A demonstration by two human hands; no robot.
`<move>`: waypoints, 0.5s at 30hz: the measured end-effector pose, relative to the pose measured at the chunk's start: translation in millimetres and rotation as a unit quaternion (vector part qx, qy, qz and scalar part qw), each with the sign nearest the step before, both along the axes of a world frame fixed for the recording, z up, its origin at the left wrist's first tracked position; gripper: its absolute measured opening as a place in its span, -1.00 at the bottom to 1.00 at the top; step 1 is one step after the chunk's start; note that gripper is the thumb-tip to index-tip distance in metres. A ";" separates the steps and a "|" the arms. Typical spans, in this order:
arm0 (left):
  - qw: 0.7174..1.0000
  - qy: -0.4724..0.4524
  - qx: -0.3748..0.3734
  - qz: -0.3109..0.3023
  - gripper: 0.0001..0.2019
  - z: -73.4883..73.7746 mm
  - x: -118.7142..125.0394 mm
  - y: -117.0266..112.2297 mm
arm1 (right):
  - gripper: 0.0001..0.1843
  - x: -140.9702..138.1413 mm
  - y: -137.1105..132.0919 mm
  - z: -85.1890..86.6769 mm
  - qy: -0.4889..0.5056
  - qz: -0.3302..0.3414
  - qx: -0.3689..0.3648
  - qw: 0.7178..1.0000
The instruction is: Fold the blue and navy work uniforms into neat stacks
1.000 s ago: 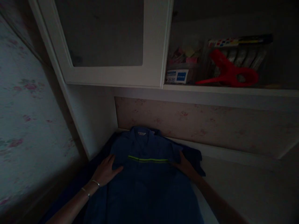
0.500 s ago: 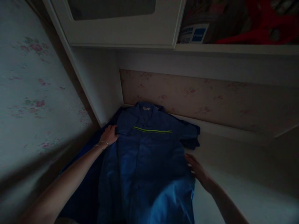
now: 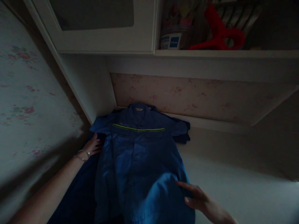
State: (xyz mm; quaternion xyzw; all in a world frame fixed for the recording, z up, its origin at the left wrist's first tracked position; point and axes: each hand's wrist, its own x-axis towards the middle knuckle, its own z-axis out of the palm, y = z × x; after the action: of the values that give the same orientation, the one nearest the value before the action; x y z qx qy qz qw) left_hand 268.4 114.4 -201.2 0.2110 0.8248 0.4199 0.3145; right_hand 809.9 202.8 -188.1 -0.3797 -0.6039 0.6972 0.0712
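Observation:
A blue short-sleeved work shirt (image 3: 149,155) with a yellow-green stripe across the chest lies front up on a white surface, its collar toward the back wall. Both sleeves spread outward. My left hand (image 3: 93,145), with bracelets at the wrist, is just below the left-hand sleeve, fingers stretched out beside the shirt's edge. On the lower right side of the shirt, my right hand (image 3: 198,196) has its index finger extended against the cloth and its thumb apart. Darker blue cloth (image 3: 77,189) shows under and left of the shirt.
A white cabinet (image 3: 105,40) overhangs the back. Its open shelf holds a red clamp-like object (image 3: 220,34) and a labelled container (image 3: 171,40). Floral wallpaper (image 3: 25,102) covers the left wall. The white surface (image 3: 224,168) extends to the right.
The left-hand sleeve, folded inward before, now lies spread out, uncovering chest lettering. My left hand has let go of it and moved down-left; my right hand has slid lower along the shirt.

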 end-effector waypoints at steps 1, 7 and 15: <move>0.999 -0.040 -0.015 -0.010 -0.46 -3.9 15.9 -20.5 | -0.37 3.0 -4.8 -4.9 -0.002 -0.009 0.009 1.000; 0.960 -0.266 -0.003 -0.086 -0.46 -9.2 102.9 -107.9 | -0.39 -13.9 -21.4 -11.5 0.055 -0.015 -0.052 0.997; 0.971 -0.216 -0.008 0.097 -0.57 25.6 -20.1 -157.7 | -0.25 -39.5 -10.6 33.7 0.072 0.066 -0.101 0.990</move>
State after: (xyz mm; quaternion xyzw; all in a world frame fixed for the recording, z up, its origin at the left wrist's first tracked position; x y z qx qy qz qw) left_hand 248.2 -43.3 -175.6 0.0315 0.7570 0.4775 0.4449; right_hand 770.4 192.3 -154.4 -0.2931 -0.5479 0.7830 0.0292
